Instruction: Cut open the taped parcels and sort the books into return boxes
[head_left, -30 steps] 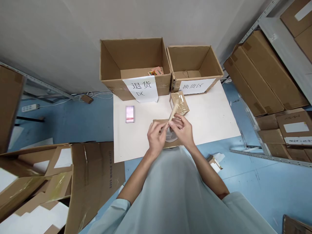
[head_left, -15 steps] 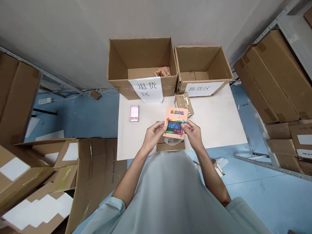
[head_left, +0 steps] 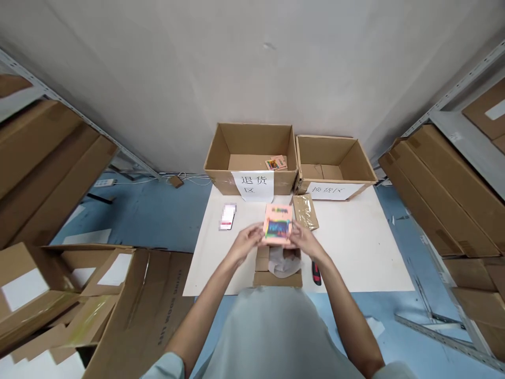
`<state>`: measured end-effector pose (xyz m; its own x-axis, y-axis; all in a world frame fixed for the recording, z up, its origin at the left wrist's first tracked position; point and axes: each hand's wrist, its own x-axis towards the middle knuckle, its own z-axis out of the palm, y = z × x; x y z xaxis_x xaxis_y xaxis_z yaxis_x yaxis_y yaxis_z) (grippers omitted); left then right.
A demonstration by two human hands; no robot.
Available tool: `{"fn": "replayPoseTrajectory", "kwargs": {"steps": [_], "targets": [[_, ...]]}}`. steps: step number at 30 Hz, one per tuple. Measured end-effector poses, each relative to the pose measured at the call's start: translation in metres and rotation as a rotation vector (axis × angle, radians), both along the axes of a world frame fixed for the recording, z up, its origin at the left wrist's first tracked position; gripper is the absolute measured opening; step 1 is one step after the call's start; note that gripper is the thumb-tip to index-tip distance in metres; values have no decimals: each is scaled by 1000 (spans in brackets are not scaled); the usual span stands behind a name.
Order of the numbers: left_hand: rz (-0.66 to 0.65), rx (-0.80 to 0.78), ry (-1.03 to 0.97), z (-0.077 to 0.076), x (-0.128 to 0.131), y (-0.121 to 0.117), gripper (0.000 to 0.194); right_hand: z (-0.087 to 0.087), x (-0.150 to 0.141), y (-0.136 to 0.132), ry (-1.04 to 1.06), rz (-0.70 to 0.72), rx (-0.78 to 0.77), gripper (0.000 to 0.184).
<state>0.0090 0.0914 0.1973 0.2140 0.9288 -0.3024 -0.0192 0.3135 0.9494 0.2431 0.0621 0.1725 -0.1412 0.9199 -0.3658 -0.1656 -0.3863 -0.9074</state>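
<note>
A flat pink booklet (head_left: 278, 223) with a dark rainbow-edged picture on its front is held upright in both hands, slightly blurred. My left hand (head_left: 248, 241) grips its left edge, and my right hand (head_left: 307, 242) closes on the right edge. Beneath it, at the table's front, lies an open small carton (head_left: 276, 279) with crumpled white wrapping (head_left: 283, 266) inside. A red-and-black box cutter (head_left: 316, 273) rests beside my right wrist. Behind that hand stands a small taped carton (head_left: 305, 212). Similar pink booklets (head_left: 276, 163) lie inside the larger labelled box (head_left: 219, 181).
The white table (head_left: 355, 252) also carries a second labelled box (head_left: 337, 192) at the back right and a phone (head_left: 228, 217), partly pixelated, at left. A big carton of parcels (head_left: 158, 295) stands at lower left. Shelves with boxes (head_left: 434, 189) flank both sides.
The booklet, edge-on at first, was turned face-on to me, then moved away from my body toward the back boxes. My view has tilted up, and the box cutter has come into sight.
</note>
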Motion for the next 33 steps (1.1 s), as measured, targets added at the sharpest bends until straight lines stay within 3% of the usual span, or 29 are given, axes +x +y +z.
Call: {"fn": "replayPoseTrajectory", "kwargs": {"steps": [2,4,6,7,8,10,14,16,18,20,23,26,29,33], "targets": [[46,111,-3,26,-4,34,54,32,1,34,-27,-79,174,95],[117,335,13,53,-10,61,57,57,4,60,-70,-166,322,88],[178,503,27,68,-18,76,57,65,12,72,-124,-206,393,77],[192,546,42,68,-22,79,55,61,17,73,-155,-230,404,72],[201,553,61,61,-26,77,54,51,24,69,-188,-259,397,68],[209,460,112,29,-36,65,51,17,41,48,-256,-330,329,65],[236,-1,193,-74,-55,7,54,-71,70,-30,-371,-415,-18,76],[213,-232,217,-120,-61,-31,59,-105,76,-74,-398,-410,-223,82],[166,-368,244,-152,-64,-64,62,-129,73,-109,-388,-391,-374,83],[127,-435,257,-171,-63,-86,63,-144,65,-131,-354,-360,-426,80],[66,-438,283,-183,-55,-95,68,-159,45,-140,-355,-314,-377,72],[-81,-402,290,-181,-45,-85,74,-168,25,-131,-465,-297,-316,55],[-216,-305,282,-167,-40,-71,78,-165,17,-128,-560,-317,-259,43],[-343,-143,334,-134,-29,-54,79,-139,18,-154,-622,-393,-175,38]]}}
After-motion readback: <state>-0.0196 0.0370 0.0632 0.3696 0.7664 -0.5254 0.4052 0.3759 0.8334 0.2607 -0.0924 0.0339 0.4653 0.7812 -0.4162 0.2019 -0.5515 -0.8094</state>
